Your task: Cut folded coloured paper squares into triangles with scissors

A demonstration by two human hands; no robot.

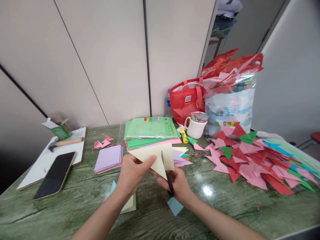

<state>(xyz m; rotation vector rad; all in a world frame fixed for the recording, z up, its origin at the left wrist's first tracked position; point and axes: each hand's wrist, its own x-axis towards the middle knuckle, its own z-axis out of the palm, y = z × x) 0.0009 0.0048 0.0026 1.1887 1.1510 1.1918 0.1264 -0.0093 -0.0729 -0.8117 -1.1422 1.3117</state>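
Over the middle of the green marbled desk [75, 200], the left hand [130, 175] pinches a pale cream folded paper sheet [156, 156] by its near corner, grip clamped on it and lifting it clear of the surface so the blades can pass through. Right hand [178, 185] is wrapped around black-handled scissors [168, 176], grip closed on the handles, blade pointing up into the sheet from below. Holding the paper in the air looks like a way to keep the cut line free on both sides.

Just beyond sits the stack of coloured paper sheets under a green packet [150, 131], with a lilac paper pad [108, 158] to its left. A black smartphone [55, 175] lies on a white board [33, 173] near the left edge, a hammer [66, 142] behind it. Right side is crowded: a heap of pink, red and green folded paper triangles [252, 163] spreads toward the far edge. A white mug [196, 126] and red bag [187, 100] stand behind. Open desk lies nearest the person, between the arms, with a small blue paper scrap [175, 206] there.
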